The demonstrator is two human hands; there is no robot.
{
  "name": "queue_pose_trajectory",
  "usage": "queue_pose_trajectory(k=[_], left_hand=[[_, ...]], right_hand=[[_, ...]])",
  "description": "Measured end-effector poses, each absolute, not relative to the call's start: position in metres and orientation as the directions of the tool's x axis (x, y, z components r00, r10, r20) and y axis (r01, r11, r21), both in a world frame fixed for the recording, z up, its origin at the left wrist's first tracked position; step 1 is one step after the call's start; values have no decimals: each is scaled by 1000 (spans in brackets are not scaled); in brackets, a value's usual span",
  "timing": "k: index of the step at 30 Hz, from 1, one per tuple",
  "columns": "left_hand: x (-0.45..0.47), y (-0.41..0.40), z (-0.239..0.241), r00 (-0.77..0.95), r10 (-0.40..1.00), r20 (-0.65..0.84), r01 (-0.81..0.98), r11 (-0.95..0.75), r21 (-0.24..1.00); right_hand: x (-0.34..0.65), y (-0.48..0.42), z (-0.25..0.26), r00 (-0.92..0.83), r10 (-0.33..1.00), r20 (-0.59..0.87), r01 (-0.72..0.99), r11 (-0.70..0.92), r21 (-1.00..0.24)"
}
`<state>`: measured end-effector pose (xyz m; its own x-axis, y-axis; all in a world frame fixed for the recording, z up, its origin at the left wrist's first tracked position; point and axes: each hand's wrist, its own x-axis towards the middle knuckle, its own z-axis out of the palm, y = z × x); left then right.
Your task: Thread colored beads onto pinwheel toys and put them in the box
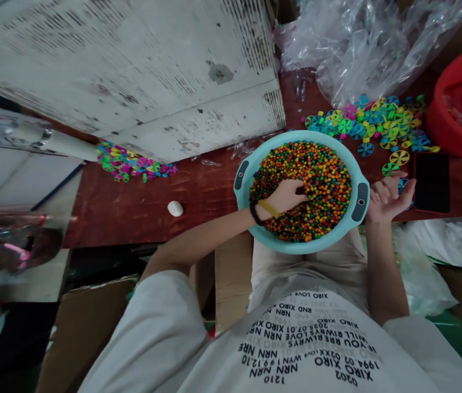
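Note:
A round teal basin (296,136) with dark handles sits on my lap against the table edge, filled with small round beads (321,180) in orange, green, red and dark tones. My left hand (284,196) rests in the beads with its fingers curled down, and their tips are hidden. A black band and a yellow band circle that wrist. My right hand (386,199) is raised beside the basin's right handle, fingers apart and holding nothing. Close to it lie multicoloured plastic pinwheels (366,123) and a black phone (431,183).
The basin's far side overlaps a reddish wooden table (198,196) holding a small white lump (175,208) and a heap of pink and green plastic pieces (132,164). Beyond stand a red tub (436,120), clear plastic bags (357,49) and a scuffed white board (132,71).

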<state>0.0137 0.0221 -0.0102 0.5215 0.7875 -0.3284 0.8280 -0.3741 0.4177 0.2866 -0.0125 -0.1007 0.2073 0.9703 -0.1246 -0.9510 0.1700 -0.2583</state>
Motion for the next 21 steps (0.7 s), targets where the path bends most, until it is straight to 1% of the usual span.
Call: queue_pose_trajectory(k=[1, 4, 5, 6, 7, 8, 10, 12, 14, 16, 17, 18, 21], left_hand=[[6, 22, -4, 553, 767, -326, 822, -437, 366], [-12, 12, 13, 628, 666, -403, 755, -648, 105], [-13, 8, 14, 624, 652, -430, 735, -677, 40], [-10, 4, 13, 619, 650, -441, 729, -684, 15], [-4, 2, 10, 613, 662, -430, 746, -665, 40], [4, 3, 4, 605, 684, -408, 775, -624, 102], [22, 10, -10, 576, 730, -367, 817, -512, 263], [35, 22, -20, 546, 757, -358, 827, -419, 374], [36, 30, -22, 537, 768, -349, 816, -369, 445], [24, 33, -13, 537, 780, -322, 802, -354, 481], [15, 31, -7, 543, 781, -308, 802, -374, 465], [6, 28, 1, 552, 779, -299, 810, -413, 417], [-15, 12, 19, 551, 774, -312, 834, -530, 155]], right_hand=[[287, -12, -102, 205, 971, -124, -957, 172, -234], [287, -8, -107, 186, 974, -128, -970, 161, -180], [288, -6, -109, 174, 976, -132, -972, 149, -180], [288, -5, -110, 167, 977, -133, -973, 142, -184], [288, -4, -111, 165, 978, -130, -973, 139, -187], [288, -4, -112, 161, 979, -126, -973, 136, -187], [288, -5, -112, 151, 981, -123, -975, 127, -181], [288, -7, -111, 160, 979, -129, -977, 137, -165], [288, -8, -110, 180, 974, -138, -976, 159, -150], [288, -8, -110, 177, 974, -140, -978, 159, -135], [288, -8, -111, 169, 976, -138, -981, 152, -124], [288, -7, -111, 161, 977, -138, -983, 146, -111], [288, -7, -113, 140, 978, -156, -988, 128, -86]])
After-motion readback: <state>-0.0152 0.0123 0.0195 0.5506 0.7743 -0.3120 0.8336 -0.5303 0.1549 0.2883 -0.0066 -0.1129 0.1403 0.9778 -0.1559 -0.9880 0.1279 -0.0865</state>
